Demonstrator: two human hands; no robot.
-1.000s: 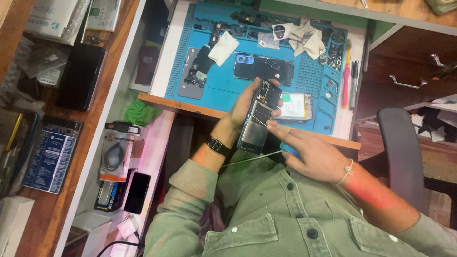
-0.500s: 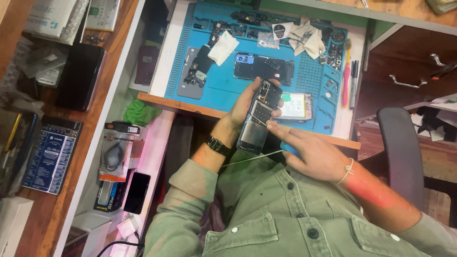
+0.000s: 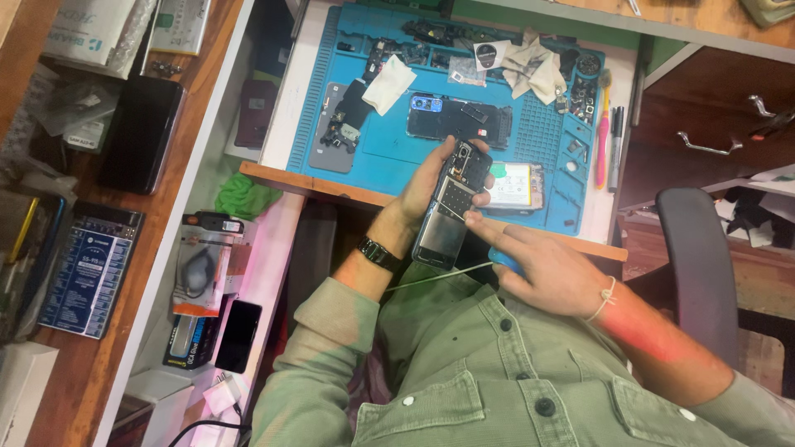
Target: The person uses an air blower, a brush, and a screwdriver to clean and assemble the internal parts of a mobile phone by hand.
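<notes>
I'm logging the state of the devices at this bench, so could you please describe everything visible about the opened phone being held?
The opened phone is a slim dark slab with its back cover off, showing a black board area at the top, a pale perforated plate in the middle and a greyish bare bay below. It is tilted, top end over the blue mat. The left hand grips its upper edge; the right hand touches its middle with a fingertip.

Phone repair workshop: blue repair mat (image 3: 397,157) strewn with phone parts, tester box (image 3: 87,269) on wooden shelf (image 3: 50,389)
</notes>
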